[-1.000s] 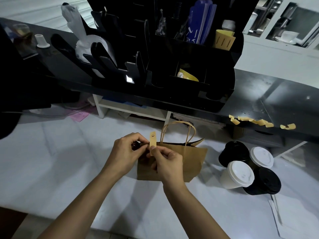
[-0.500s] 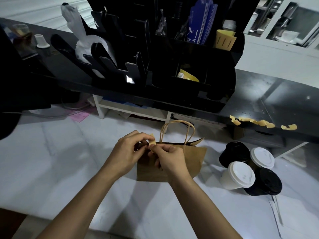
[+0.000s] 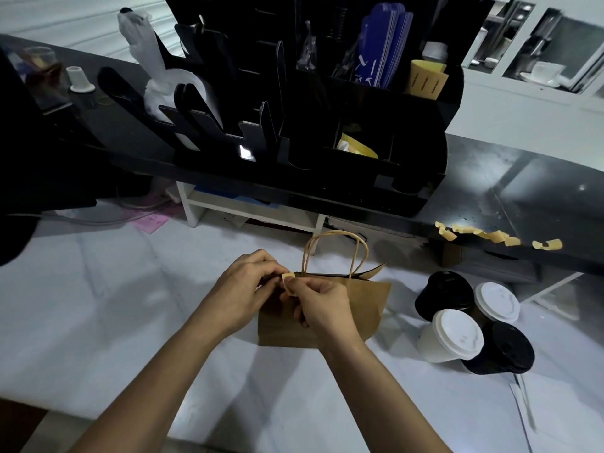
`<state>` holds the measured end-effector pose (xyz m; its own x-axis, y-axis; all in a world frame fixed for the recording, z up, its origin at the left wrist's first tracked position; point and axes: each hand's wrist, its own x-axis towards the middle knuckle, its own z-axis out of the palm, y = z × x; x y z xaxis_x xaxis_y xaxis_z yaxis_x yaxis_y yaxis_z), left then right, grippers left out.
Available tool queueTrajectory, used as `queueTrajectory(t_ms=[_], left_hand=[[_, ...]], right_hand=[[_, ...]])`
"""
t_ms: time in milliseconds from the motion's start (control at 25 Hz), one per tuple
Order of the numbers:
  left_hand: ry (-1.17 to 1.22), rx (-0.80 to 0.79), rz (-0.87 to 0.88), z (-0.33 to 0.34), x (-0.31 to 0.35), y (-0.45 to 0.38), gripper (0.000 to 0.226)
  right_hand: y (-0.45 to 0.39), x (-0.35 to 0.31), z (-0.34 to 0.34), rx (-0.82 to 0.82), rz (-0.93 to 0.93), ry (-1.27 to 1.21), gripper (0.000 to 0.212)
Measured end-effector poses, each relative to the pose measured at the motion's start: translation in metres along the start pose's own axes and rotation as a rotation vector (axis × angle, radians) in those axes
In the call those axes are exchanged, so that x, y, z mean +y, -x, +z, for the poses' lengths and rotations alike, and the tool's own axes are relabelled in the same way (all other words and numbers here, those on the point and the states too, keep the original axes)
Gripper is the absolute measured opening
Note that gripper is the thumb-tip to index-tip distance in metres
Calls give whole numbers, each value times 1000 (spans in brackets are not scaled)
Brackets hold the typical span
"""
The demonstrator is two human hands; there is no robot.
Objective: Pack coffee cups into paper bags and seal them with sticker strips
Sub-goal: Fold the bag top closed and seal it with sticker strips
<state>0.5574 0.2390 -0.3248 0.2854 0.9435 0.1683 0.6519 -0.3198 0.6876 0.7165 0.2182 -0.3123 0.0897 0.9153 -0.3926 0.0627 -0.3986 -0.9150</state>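
Observation:
A brown paper bag (image 3: pixel 369 302) with twine handles stands on the white table, its mouth nearly closed. A tan sticker strip (image 3: pixel 289 278) is folded over the bag's top left edge. My left hand (image 3: pixel 248 286) pinches the bag's top edge and the strip from the left. My right hand (image 3: pixel 318 304) presses the strip down with thumb and forefinger in front of the bag. Whatever is inside the bag is hidden. To the right stand several lidded coffee cups: a white one (image 3: pixel 452 336), another white-lidded one (image 3: pixel 496 302) and two black ones (image 3: pixel 444 294).
A black counter (image 3: pixel 490 191) runs behind, bearing a black organiser (image 3: pixel 327 132) with sleeves and lids. Several spare tan sticker strips (image 3: pixel 483 235) hang on the counter's front edge at right. Paper strips (image 3: pixel 523 400) lie at the table's right.
The sticker strip stood upright between my fingers a second ago; now it is bent down over the bag's top edge, with both hands lowered onto it.

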Motion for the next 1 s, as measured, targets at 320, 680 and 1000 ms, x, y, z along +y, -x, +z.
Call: queueTrajectory(t_ms=[320, 680, 1000], left_hand=[[-78, -32, -17, -1, 2, 0, 22], [-110, -27, -18, -1, 0, 1, 20], [-82, -43, -30, 3, -2, 0, 17]], right_hand=[[-4, 9, 3, 82, -113, 218, 26], [-4, 9, 0, 191, -212, 482, 44], [0, 23, -6, 228, -170, 586, 47]])
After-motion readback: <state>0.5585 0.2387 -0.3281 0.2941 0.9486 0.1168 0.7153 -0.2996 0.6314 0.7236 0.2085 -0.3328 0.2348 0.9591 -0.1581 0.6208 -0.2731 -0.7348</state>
